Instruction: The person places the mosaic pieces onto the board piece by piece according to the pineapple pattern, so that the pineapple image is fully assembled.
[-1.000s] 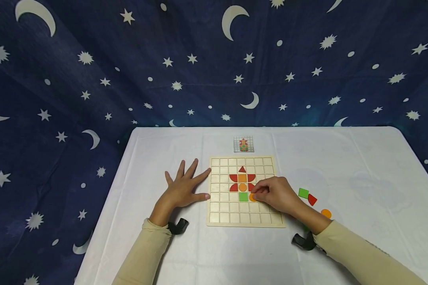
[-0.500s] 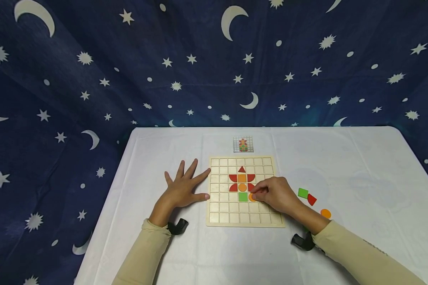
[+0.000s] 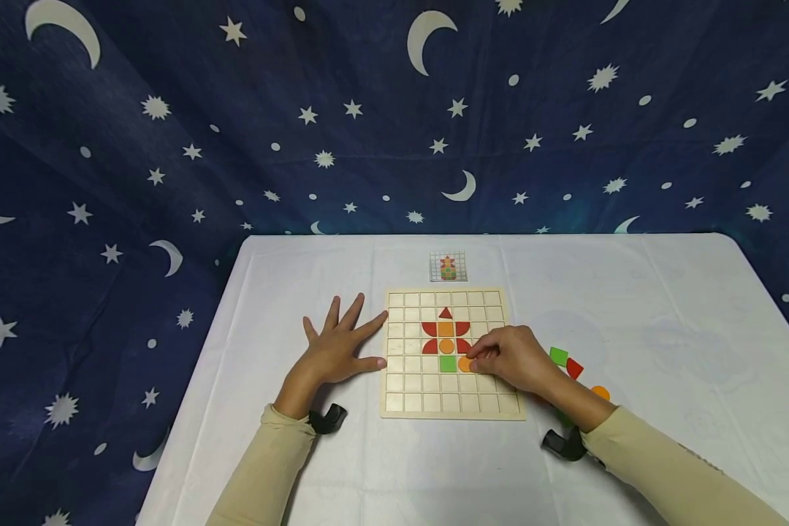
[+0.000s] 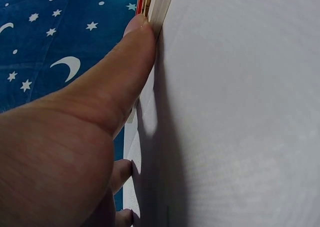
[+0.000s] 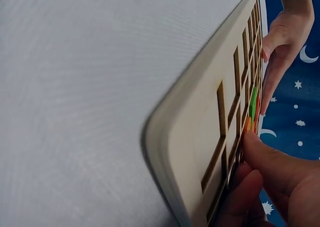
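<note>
A wooden grid board [image 3: 404, 402] lies on the white table. In its squares sit a red triangle [image 3: 446, 313], an orange square [image 3: 446, 329], an orange circle [image 3: 446, 346], a green square [image 3: 448, 364] and several red quarter-round pieces [image 3: 429, 329]. My right hand [image 3: 513, 358] pinches at the right edge of a second orange circle [image 3: 464, 364], in the square right of the green one. In the right wrist view the thumb [image 5: 265, 154] touches this piece. My left hand [image 3: 335, 351] lies spread, its thumb and index fingertips against the board's left edge.
A small pattern card [image 3: 448, 267] lies behind the board. Right of my right hand are a loose green square [image 3: 559, 356], a red quarter-round piece [image 3: 574, 368] and an orange circle [image 3: 600, 393]. A green piece is partly hidden under the forearm. A dark starry cloth [image 3: 368, 109] hangs behind.
My right fingertips have shifted slightly to the right, and more of the second orange circle shows. My left hand stays against the board.
</note>
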Motion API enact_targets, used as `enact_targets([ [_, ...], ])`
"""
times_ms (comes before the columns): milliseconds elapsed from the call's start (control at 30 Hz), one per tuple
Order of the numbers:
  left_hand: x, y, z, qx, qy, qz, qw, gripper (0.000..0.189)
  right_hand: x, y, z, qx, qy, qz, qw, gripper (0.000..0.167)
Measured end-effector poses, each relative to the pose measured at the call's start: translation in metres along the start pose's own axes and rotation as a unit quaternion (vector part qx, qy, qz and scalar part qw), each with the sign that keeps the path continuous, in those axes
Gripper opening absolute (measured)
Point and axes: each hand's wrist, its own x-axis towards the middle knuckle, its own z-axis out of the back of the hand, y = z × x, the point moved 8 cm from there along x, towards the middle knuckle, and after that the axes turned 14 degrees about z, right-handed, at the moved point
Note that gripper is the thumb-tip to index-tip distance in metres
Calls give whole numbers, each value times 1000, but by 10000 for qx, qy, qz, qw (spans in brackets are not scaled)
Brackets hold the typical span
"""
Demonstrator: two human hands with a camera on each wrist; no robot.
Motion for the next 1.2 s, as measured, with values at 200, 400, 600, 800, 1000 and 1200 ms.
enact_targets([
  [200,-1,-1,1,0,1,-15,10000,89,1,1,-1,-88,-5,63,9999,12],
  [400,-1,-1,2,28,-13,-22,10000,89,0,-1,1,-36,151,85,9998,13],
  [600,-1,-1,2,17,-4,-24,10000,88,-2,-4,13,-16,173,73,9998,12],
  [800,-1,-1,2,7,-26,-24,10000,88,-7,-11,32,27,177,-255,9995,12],
  [1000,-1,-1,2,12,-47,-24,10000,88,-14,-13,51,-140,224,-114,9996,10],
  [1200,-1,-2,3,42,-70,-29,10000,89,-24,-19,59,-195,531,221,9982,6],
])
